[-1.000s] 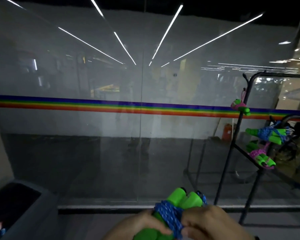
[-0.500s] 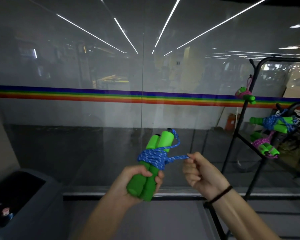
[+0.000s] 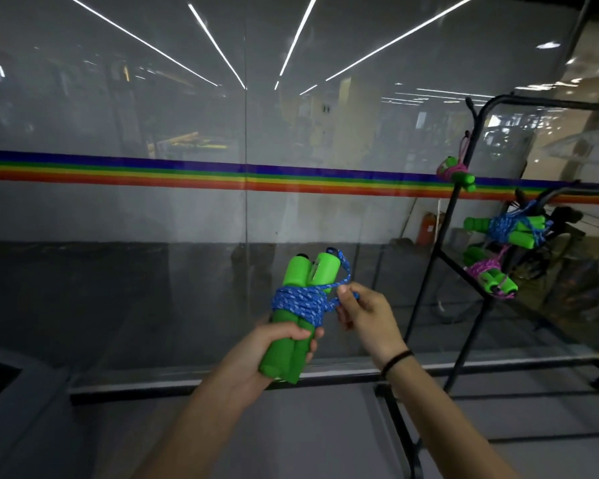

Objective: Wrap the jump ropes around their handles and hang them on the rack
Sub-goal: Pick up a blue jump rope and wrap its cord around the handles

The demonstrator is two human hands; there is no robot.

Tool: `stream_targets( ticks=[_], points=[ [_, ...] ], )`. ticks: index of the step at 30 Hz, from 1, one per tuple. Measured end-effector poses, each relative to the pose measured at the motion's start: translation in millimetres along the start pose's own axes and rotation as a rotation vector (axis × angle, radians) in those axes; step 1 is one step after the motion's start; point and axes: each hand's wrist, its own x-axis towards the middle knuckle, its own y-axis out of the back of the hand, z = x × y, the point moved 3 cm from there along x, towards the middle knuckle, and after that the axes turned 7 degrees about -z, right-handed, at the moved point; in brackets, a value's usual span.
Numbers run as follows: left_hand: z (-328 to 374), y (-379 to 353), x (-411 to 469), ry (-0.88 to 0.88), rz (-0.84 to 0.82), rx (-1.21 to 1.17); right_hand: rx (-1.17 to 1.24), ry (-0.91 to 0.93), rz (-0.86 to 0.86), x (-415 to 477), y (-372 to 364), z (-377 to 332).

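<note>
The left hand (image 3: 274, 344) is closed in a full grip around the lower ends of two green handles (image 3: 293, 319), held side by side and tilted slightly to the right, tops upward, in front of a glass wall (image 3: 153, 219). A blue rope (image 3: 300, 302) is coiled several turns around the middle of the paired handles, just above the left hand's grip. One loop of the same rope rises from the top of the right-hand handle and curves down to the coil. The right hand (image 3: 363, 314) sits just beside the coil on its right, fingers curled inward, thumb and forefinger pinched on a short strand of the blue rope. A dark band (image 3: 396, 361) circles the right wrist. To the right stands a black metal rack (image 3: 440, 267), well apart from both hands. Three wrapped bundles hang on it: a pink-roped bundle (image 3: 455, 171) high on the upright post, a blue-roped bundle (image 3: 505, 228) lower and further right, and a second pink-roped bundle (image 3: 490, 276) below that, all with green handles. A rainbow stripe (image 3: 187, 174) runs horizontally across the glass wall. A grey bin (image 3: 21, 409) occupies the lower left corner; its contents cannot be made out.
</note>
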Motion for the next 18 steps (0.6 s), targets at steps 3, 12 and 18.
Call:
stream_targets(
  ticks=[3, 12, 18],
  points=[
    [-13, 1, 33, -0.039, 0.063, -0.005, -0.141, -0.156, 0.184, 24, 5, 48],
    [24, 46, 147, 0.027, -0.063, -0.001, 0.274, -0.186, 0.182, 114, 25, 74],
    [82, 50, 259, 0.14, -0.184, 0.191, 0.181, -0.034, 0.261, 215, 65, 40]
  ],
)
